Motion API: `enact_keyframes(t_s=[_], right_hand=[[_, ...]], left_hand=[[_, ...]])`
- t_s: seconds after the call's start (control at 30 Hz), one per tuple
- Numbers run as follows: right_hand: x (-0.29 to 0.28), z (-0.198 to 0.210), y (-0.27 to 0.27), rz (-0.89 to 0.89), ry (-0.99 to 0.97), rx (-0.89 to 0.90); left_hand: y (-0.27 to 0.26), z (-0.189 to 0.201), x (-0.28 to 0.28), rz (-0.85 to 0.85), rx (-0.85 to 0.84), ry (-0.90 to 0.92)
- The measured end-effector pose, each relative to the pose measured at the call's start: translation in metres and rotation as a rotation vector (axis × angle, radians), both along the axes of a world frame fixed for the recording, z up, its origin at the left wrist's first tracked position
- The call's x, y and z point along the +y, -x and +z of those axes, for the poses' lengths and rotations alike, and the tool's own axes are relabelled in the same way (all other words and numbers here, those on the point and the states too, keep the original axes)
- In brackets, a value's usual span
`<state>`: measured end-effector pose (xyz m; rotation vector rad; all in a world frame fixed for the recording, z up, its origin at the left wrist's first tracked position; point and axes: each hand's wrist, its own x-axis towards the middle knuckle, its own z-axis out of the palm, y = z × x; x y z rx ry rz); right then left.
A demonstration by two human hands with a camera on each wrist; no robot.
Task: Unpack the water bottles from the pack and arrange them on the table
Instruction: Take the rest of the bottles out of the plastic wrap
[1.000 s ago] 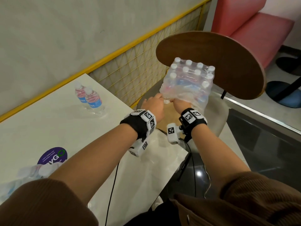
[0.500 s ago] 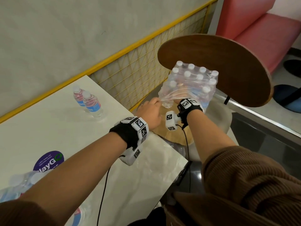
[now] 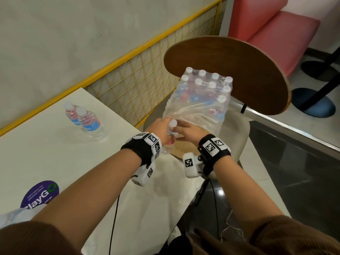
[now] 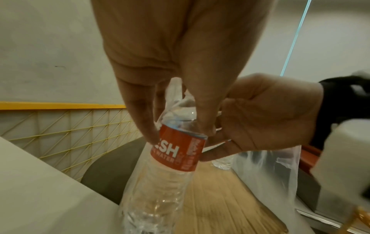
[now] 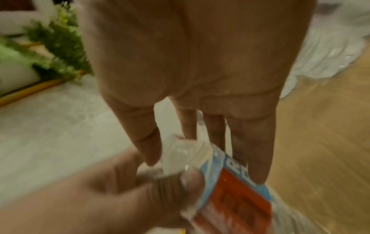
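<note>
The shrink-wrapped pack of water bottles (image 3: 202, 100) stands on a wooden chair seat (image 3: 179, 152), its near end torn open. At that opening one water bottle (image 3: 173, 123) with a red label (image 4: 176, 152) is upright, loose wrap film still draped over its lower body. My left hand (image 3: 164, 130) grips its shoulder from above, thumb and fingers (image 4: 179, 134) on either side. My right hand (image 3: 185, 128) holds the same bottle (image 5: 236, 197) beside the label, thumb and fingers around its top (image 5: 204, 169). Two bottles (image 3: 72, 115) (image 3: 90, 123) stand on the white table (image 3: 46, 153).
The chair's round wooden back (image 3: 239, 70) rises behind the pack. A yellow mesh fence (image 3: 138, 83) runs along the wall past the table's far edge. A purple sticker (image 3: 40, 194) and crumpled clear plastic (image 3: 11, 216) lie near me on the table.
My right hand has drawn back out of the pack's wrap. Both hands now hold one bottle at the pack's near opening, where no bottle showed a second ago.
</note>
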<state>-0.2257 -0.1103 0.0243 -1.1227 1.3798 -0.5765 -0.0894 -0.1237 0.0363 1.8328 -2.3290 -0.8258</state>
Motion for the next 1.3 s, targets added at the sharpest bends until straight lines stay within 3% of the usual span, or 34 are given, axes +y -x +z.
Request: enact_keyframes(t_s=[0.07,0.13,0.27,0.37,0.6,0.83,0.93,1.0,1.1,1.3], right_hand=[[-0.008,0.005,0.016,-0.087,0.008,0.127],[-0.015,0.008,0.032,-0.119,0.074,0.429],[0.006,0.010,0.046,0.133,0.100,1.036],[0.011,0.001,0.036,0.423,0.050,1.152],[-0.010,0.006,0.028,0.468,0.033,1.201],[-0.021,0.012,0.050,0.231,-0.112,1.114],[-0.003,0.008,0.052,0.177,-0.043,1.103],[0.006,0.002,0.049,0.036,0.019,0.969],[0.014,0.002,0.033,-0.343,0.051,0.565],[0.049,-0.002,-0.008,-0.023,0.143,0.066]], left_hand=[[0.001,-0.001,-0.004,-0.002,0.006,-0.003],[0.001,-0.001,-0.006,-0.010,-0.008,-0.012],[0.000,-0.001,-0.004,-0.023,0.005,-0.016],[-0.004,0.002,-0.003,-0.041,0.009,-0.019],[-0.017,0.005,0.003,-0.053,0.043,-0.041],[-0.020,0.005,0.007,-0.023,0.036,-0.116],[-0.020,0.008,0.006,0.003,0.071,-0.167],[-0.025,0.013,0.005,-0.004,0.104,-0.169],[-0.041,0.021,0.004,0.001,0.118,-0.189],[-0.079,0.037,0.013,0.128,0.222,-0.257]])
